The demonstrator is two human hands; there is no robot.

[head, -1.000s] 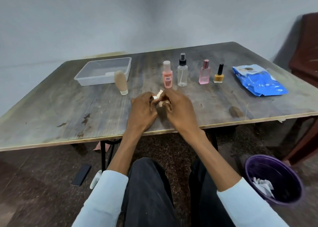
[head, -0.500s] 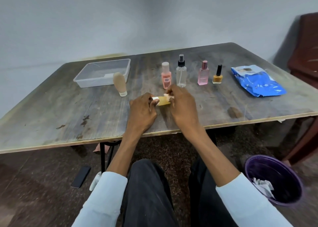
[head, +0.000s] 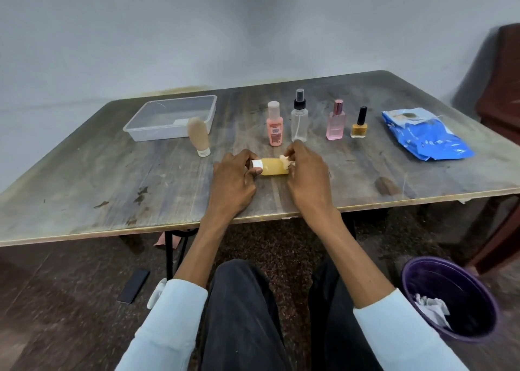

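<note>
Bottle position: the yellow bottle [head: 274, 167] lay on its side just above the near-middle of the table [head: 112, 173], held between the two hands, straight ahead of the person.
Long axis: it ran left to right, crosswise to the forearms, with the white cap [head: 256, 163] at the left end and the base at the right.
Left hand: the left hand [head: 232, 183] had its fingers and thumb curled round the cap end, holding the bottle steady.
Right hand: the right hand [head: 308, 179] pinched a crumpled pale wipe [head: 286, 161] against the base end; whether the fingers also touched the bottle itself could not be told.
Nearer hand: both were equally close, one at each end, so any rub along the body would likely have to travel sideways from the right hand toward the cap.
Step in hand: probably wiping the bottle clean.
Behind the hands: a pink bottle [head: 275, 124] and a spray bottle [head: 299, 120] stood upright just beyond, apart from the fingers.
Change over the last second: the hands had been bunched together with only a scrap of white showing; since then they had drawn apart, and the full yellow body lay exposed between them.
Unchanged: the row of bottles on the table had stayed put.
</note>
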